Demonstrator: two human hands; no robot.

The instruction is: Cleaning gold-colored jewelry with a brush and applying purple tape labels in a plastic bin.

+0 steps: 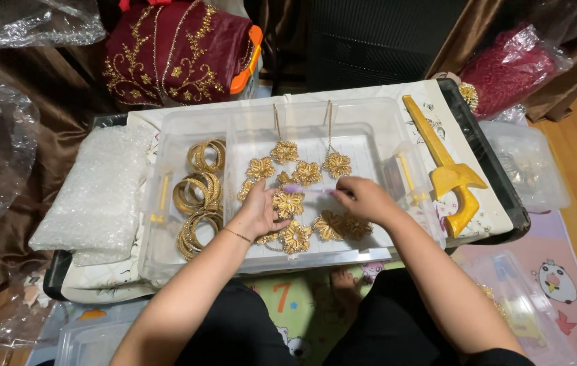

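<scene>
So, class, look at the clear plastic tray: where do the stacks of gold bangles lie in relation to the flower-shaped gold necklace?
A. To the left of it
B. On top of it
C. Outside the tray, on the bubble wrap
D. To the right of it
A: the gold bangles lie in the left part of the clear tray, while the flower necklace lies in the middle under both hands.

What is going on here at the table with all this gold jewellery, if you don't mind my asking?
A person seated at a low table works over a clear plastic tray. The left hand rests on a gold flower necklace laid out in the tray, steadying one flower. The right hand holds a small purple brush against it. Gold bangles lie stacked in the tray's left compartment. A gold dagger-shaped piece lies on the table to the right.
</scene>
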